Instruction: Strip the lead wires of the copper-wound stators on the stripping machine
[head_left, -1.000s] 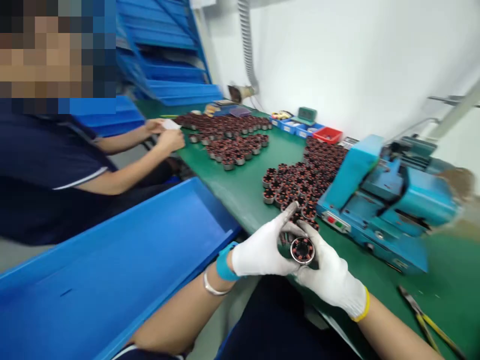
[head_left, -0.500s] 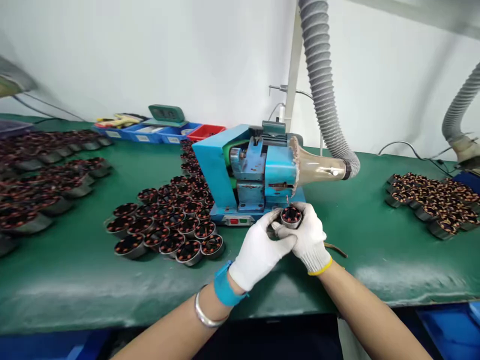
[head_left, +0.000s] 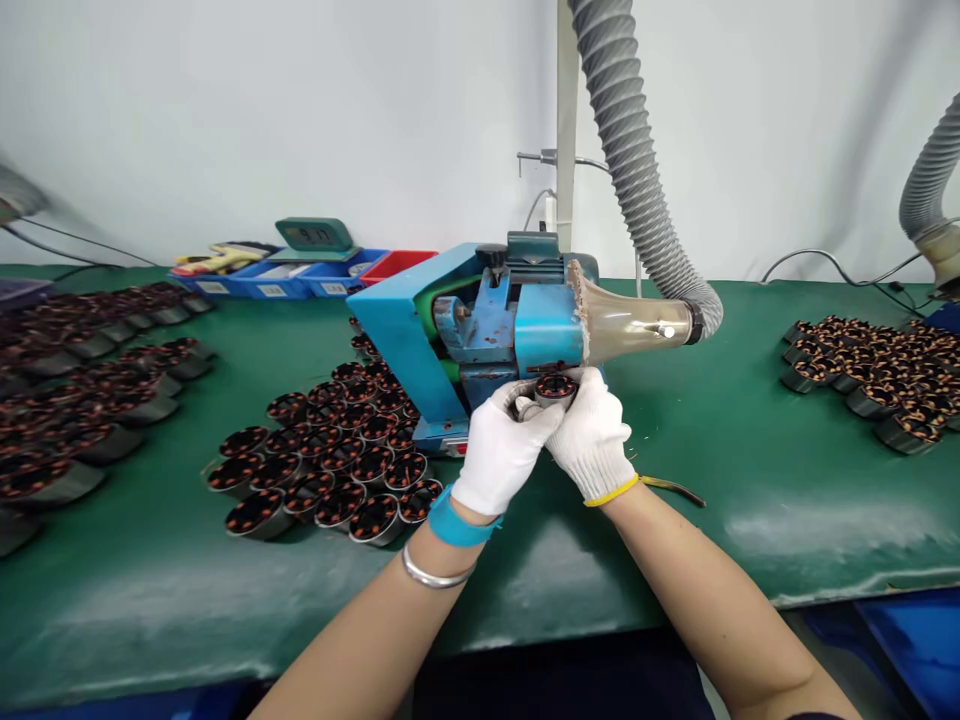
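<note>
Both of my hands wear white knit gloves. Between them sits a motor stator [head_left: 556, 389], a round metal-cased part with dark insulation and copper wire ends facing up. My left hand [head_left: 504, 445] closes around its left side, and my right hand [head_left: 592, 432] grips its right side. The stator is close under the front edge of a blue bench machine [head_left: 551, 325]; whether they touch I cannot tell. To the left of my hands stand many similar stators [head_left: 375, 517] in a packed group. Part of the machine's switch panel [head_left: 455, 447] shows beside my left glove.
A clear funnel hood [head_left: 637, 325] joins a grey ribbed hose [head_left: 626, 130]. More stators [head_left: 97, 440] stand far left, and brighter-tipped ones [head_left: 885, 375] on the right. A thin yellow-brown tool [head_left: 675, 488] lies by my right wrist. Blue bins [head_left: 281, 287] line the wall.
My hands have lifted the stator up and toward the machine, nearer its underside. The view has shifted slightly. Small copper-coloured specks now show on the mat right of my hands.
</note>
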